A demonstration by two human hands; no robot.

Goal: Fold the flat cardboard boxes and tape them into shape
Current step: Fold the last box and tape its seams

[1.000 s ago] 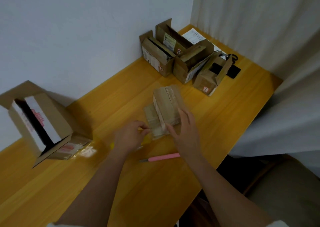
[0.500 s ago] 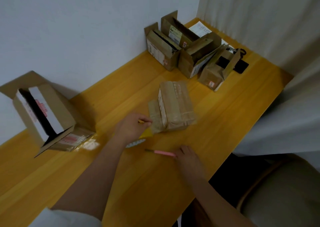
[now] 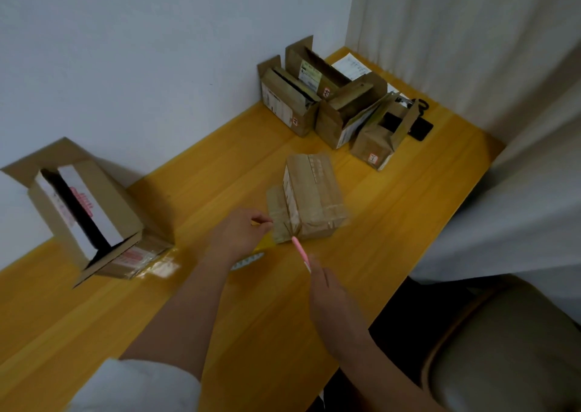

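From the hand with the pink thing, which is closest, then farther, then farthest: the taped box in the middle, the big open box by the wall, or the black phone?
From the right hand:
1. Taped box, just ahead at the table's middle.
2. Black phone, far right corner by the curtain.
3. Big open box, far left against the wall.

The phone and the open box are close to call.

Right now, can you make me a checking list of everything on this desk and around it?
Surface: yellow wooden desk, standing against a white wall.
Job's things: taped small box in the middle; pink cutter; yellow tape holder, partly hidden.
Clutter: big open box at far left; four open boxes at the back; papers; black phone.
Grips: left hand pinches the tape by the small box; right hand holds the pink cutter.
Cables: nothing seen.
Surroundings: white curtain; grey chair.
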